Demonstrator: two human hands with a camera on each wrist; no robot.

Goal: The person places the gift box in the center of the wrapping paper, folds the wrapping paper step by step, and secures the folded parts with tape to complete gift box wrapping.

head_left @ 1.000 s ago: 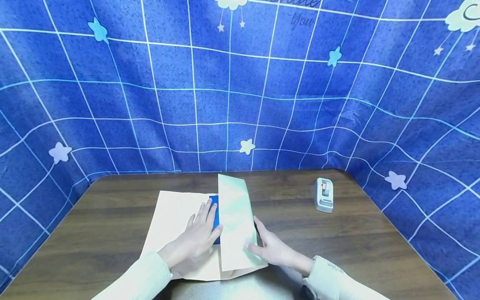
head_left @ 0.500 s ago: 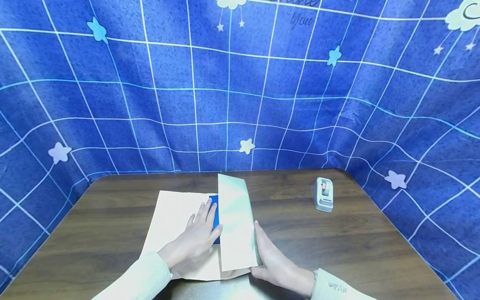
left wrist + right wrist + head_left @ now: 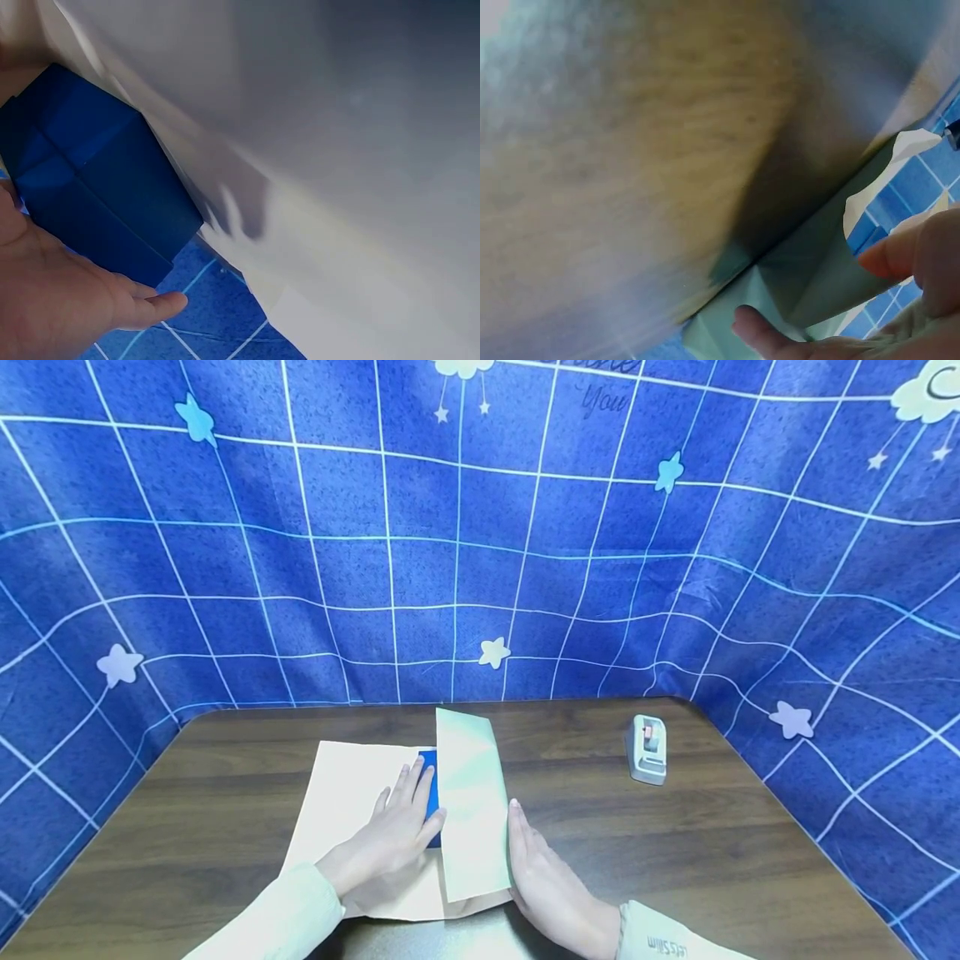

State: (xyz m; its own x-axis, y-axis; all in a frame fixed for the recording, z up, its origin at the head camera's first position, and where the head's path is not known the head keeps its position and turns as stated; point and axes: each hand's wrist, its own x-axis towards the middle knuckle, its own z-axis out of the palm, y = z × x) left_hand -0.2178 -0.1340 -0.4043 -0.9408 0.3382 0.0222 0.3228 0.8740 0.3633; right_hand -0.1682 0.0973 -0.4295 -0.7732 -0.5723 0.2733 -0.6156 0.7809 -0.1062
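A blue box [image 3: 112,180] lies on a large sheet of wrapping paper [image 3: 341,793], cream on its upward face. My left hand [image 3: 386,839] rests on the box with its fingers straight and spread. The right part of the sheet is folded up over the box as a pale green flap [image 3: 474,810], hiding much of it. Along the flap's right edge, my right hand [image 3: 555,885] presses the paper with straight fingers held together. In the right wrist view, its fingers and thumb touch the creased green paper [image 3: 810,277].
A small pale tape dispenser [image 3: 647,750] stands at the back right of the brown wooden table [image 3: 720,843]. Behind the table hangs a blue gridded curtain [image 3: 420,568] with stars and clouds. The near part of the sheet reaches the table's front area.
My right hand has moved from the flap's lower right corner to flat along its right side. The sheet's lower right corner has been drawn in. The left hand has stayed put.
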